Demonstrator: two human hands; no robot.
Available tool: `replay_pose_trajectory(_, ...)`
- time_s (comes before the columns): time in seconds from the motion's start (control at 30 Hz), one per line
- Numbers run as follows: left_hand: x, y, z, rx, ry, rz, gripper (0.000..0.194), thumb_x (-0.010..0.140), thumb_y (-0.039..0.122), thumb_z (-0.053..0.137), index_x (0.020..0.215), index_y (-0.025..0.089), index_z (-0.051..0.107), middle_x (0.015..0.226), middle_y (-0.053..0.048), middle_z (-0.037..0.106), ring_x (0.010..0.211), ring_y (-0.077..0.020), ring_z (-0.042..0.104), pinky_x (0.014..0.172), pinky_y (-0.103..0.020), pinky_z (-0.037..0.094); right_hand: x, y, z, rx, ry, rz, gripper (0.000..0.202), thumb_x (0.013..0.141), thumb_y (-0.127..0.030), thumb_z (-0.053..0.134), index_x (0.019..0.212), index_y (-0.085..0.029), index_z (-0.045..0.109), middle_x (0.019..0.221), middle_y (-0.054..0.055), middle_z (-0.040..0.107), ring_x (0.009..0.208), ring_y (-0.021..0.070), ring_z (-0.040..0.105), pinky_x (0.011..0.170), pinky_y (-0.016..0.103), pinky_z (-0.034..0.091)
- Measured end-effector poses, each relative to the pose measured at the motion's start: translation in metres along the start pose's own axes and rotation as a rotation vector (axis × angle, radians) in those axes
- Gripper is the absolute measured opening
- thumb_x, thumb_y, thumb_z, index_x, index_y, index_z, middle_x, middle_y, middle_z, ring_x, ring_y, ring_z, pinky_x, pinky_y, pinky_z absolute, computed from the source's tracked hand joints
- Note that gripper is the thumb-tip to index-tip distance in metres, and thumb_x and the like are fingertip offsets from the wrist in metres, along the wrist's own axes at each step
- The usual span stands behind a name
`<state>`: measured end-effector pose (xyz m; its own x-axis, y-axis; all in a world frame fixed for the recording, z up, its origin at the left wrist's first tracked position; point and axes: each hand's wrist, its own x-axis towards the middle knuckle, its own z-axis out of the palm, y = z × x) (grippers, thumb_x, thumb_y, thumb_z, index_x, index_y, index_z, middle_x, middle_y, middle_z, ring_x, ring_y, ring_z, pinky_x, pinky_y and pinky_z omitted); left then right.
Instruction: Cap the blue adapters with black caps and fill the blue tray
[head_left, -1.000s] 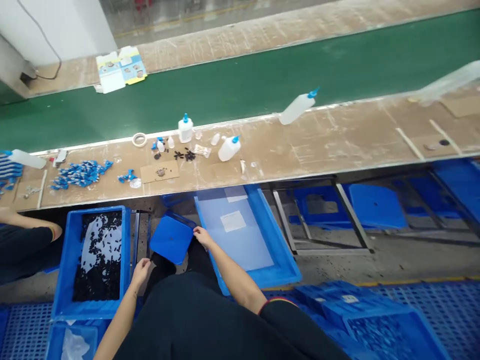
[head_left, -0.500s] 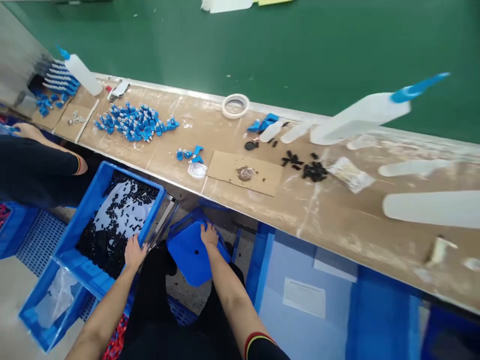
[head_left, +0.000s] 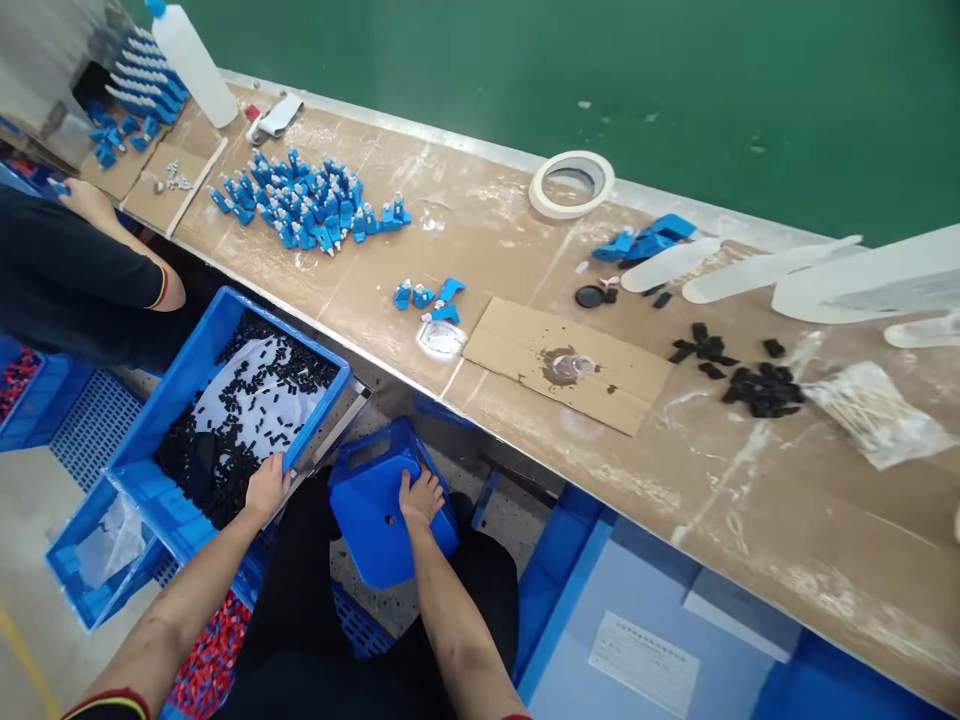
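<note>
My left hand [head_left: 268, 490] is closed over the near right rim of a blue plastic bin [head_left: 225, 300], which holds many small black pieces [head_left: 196, 455] and a white sheet [head_left: 259, 385]. My right hand [head_left: 421, 497] is on the right edge of a blue plastic stool [head_left: 367, 530] between my legs. Its thumb lies on the seat and the fingers bend over the edge, their tips partly hidden. A small dark hole shows in the seat.
The brown-covered workbench [head_left: 360, 330] carries blue parts [head_left: 307, 200], a tape roll [head_left: 571, 185], wet cardboard [head_left: 502, 330], black pieces [head_left: 761, 390] and bagged cotton swabs [head_left: 877, 410]. A co-worker's arm [head_left: 142, 255] is at left. Red pieces [head_left: 214, 655] lie below the bin.
The view has shifted nearer to the bench, so its objects look larger and farther right. Both hands keep their places on the bin and stool, with the right hand slightly lower in view.
</note>
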<state>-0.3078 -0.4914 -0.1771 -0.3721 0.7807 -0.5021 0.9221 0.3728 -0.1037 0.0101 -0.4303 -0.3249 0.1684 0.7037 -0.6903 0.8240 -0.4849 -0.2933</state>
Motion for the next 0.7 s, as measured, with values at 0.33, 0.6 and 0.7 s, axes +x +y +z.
replay_pose_trajectory(0.33,-0.008,0.010,0.003,-0.052,-0.033,-0.015,0.034,0.101,0.029,0.059,0.132,0.015,0.057,0.122,-0.010,0.064,0.113,-0.0244,0.064,0.097,-0.045,0.056,0.012,0.017,-0.009,-0.028,-0.075,0.025,0.070,0.099,-0.061,0.025,0.147,-0.016,0.048,0.146,0.022,0.054,0.136,0.0399,0.049,0.108,0.056,0.039)
replay_pose_trajectory(0.6,-0.011,0.017,0.015,-0.098,-0.078,-0.041,0.036,0.100,0.029,0.061,0.133,0.016,0.057,0.125,-0.010,0.064,0.115,-0.0249,0.063,0.100,-0.047,0.054,0.029,0.056,-0.015,-0.046,-0.123,0.003,0.081,0.088,-0.075,0.031,0.146,-0.024,0.053,0.150,0.022,0.054,0.139,0.0446,0.051,0.108,0.062,0.044)
replay_pose_trajectory(0.7,-0.013,0.019,0.019,-0.113,-0.093,-0.056,0.037,0.101,0.030,0.059,0.134,0.016,0.056,0.126,-0.010,0.063,0.116,-0.0254,0.062,0.101,-0.047,0.053,0.033,0.066,-0.014,-0.054,-0.111,-0.013,0.091,0.080,-0.083,0.031,0.145,-0.025,0.053,0.150,0.023,0.054,0.141,0.0460,0.049,0.108,0.064,0.044)
